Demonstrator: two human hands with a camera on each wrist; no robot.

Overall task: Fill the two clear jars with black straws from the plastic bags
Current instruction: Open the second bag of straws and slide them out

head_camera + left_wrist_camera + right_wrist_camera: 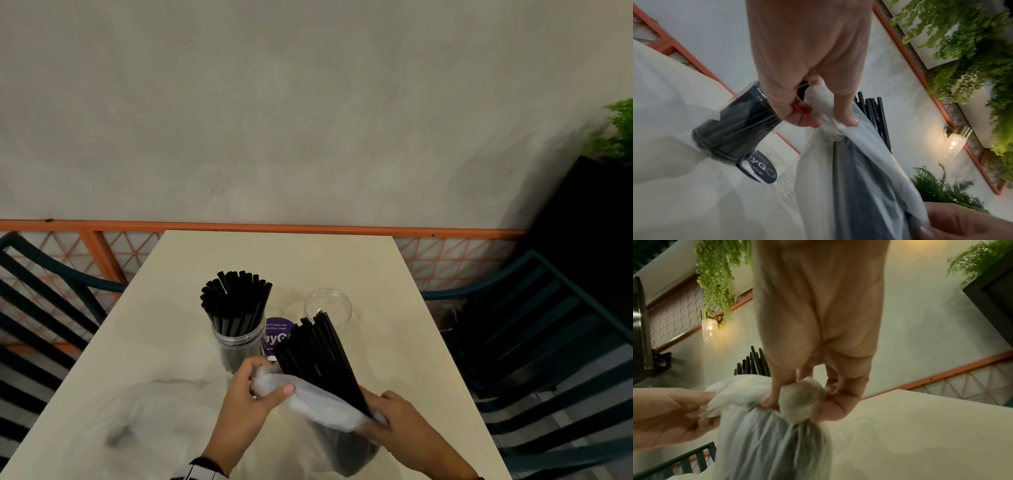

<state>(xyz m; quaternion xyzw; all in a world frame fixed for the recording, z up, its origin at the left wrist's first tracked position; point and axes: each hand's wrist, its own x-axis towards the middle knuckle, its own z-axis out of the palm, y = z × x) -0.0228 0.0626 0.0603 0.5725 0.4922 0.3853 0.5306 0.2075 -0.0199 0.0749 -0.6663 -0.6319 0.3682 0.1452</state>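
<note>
A clear jar (238,346) packed with black straws (236,298) stands left of centre on the table. A second clear jar (328,306), with nothing in it, stands behind to the right. Both hands hold a milky plastic bag (322,402) near the front edge, and a bundle of black straws (317,356) sticks out of its mouth, leaning toward the second jar. My left hand (260,387) pinches the bag's left rim (830,123). My right hand (380,416) grips the bunched right rim (799,400).
The cream table (394,342) carries a purple round sticker (276,334) between the jars. Dark slatted chairs stand at left (44,308) and right (548,325). A black planter (589,212) with greenery sits at the far right by the grey wall.
</note>
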